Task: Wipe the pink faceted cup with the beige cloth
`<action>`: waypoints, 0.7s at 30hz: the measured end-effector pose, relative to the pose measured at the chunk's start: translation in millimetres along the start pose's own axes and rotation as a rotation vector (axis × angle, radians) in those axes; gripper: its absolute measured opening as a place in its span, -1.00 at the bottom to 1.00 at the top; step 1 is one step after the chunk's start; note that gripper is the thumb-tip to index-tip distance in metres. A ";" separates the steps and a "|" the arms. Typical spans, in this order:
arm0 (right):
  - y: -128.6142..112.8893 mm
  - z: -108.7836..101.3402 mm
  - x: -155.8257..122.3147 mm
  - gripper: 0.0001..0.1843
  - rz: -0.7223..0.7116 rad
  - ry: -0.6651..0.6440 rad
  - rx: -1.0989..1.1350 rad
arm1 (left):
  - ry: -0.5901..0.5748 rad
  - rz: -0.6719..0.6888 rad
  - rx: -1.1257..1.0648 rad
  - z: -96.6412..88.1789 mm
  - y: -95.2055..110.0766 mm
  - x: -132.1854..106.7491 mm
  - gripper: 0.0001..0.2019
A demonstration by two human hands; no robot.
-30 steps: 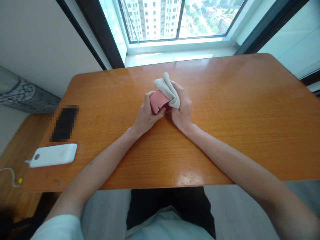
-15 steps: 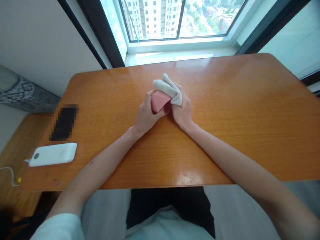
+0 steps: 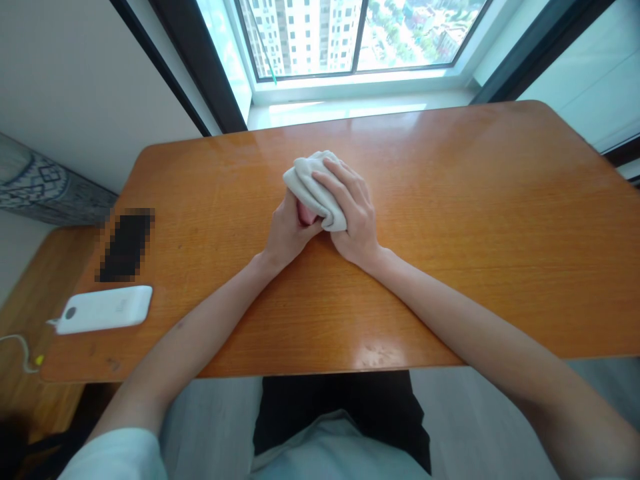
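Observation:
Near the middle of the wooden table (image 3: pixel 475 267), my left hand (image 3: pixel 287 230) is closed around a pink object (image 3: pixel 306 215) with flat faces. Most of that object is hidden under a folded white cloth (image 3: pixel 315 187), so its kind cannot be made out. My right hand (image 3: pixel 355 213) grips the cloth from the right, its fingers lying over the top. The cloth rests against the pink object's upper side. Both hands are close together, and the left fingertips are hidden behind the cloth.
On the table's left side lie a white phone-shaped device (image 3: pixel 105 310) with a cable (image 3: pixel 20 347) and a dark pixelated rectangle (image 3: pixel 127 245). A window (image 3: pixel 355 40) stands beyond the far edge. A patterned fabric item (image 3: pixel 55 183) is at the left.
My right hand has moved left and turned over the top, bringing the cloth across the pink object, which is now mostly covered. My left hand keeps its hold, shifted slightly.

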State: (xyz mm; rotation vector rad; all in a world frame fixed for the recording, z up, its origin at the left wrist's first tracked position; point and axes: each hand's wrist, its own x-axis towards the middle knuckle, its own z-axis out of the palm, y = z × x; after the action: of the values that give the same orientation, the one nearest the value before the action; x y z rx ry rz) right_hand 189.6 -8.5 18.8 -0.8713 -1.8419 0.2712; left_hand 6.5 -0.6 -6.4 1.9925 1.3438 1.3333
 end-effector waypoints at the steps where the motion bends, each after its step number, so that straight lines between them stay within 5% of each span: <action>1: 3.8 1.7 1.8 -0.47 0.062 0.030 0.054 | 0.000 0.006 0.011 -0.3 2.7 0.6 -0.32; 7: 28.0 9.2 7.9 -0.52 0.312 0.012 0.297 | -0.001 0.060 0.054 -3.2 12.8 1.2 -0.33; 14: 16.5 2.4 -3.3 -0.45 0.087 0.120 0.059 | -0.012 0.056 0.008 0.8 9.5 0.6 -0.33; 21: -3.5 2.0 -3.2 -0.53 -0.088 -0.036 -0.125 | 0.005 0.062 0.021 -0.6 3.8 -5.4 -0.57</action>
State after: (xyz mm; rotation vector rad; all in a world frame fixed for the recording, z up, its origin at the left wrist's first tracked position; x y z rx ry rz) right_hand 187.0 -12.8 17.7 -0.8728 -1.9416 0.1184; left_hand 7.3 -7.2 -6.0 2.0617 1.3127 1.3579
